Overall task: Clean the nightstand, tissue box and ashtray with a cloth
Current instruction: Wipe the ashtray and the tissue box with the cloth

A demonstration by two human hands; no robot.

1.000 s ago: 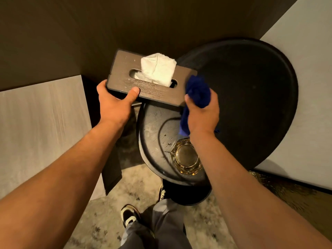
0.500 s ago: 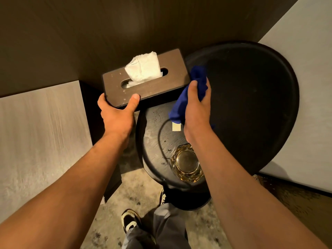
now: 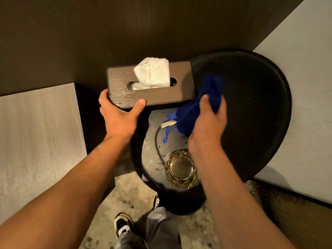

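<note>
Wooden tissue box (image 3: 152, 90), pinched at its left corner by your left hand (image 3: 120, 119), may tip as your right hand (image 3: 206, 126), clenching the cloth (image 3: 199, 106), wipes its right end.

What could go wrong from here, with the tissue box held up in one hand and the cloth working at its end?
The left hand grips the tissue box only at one corner, so pressure from the cloth in the right hand might twist it loose. The glass ashtray sits near the nightstand edge, right beside the right forearm, which could knock it off. The loose tissue could snag on the cloth.
</note>
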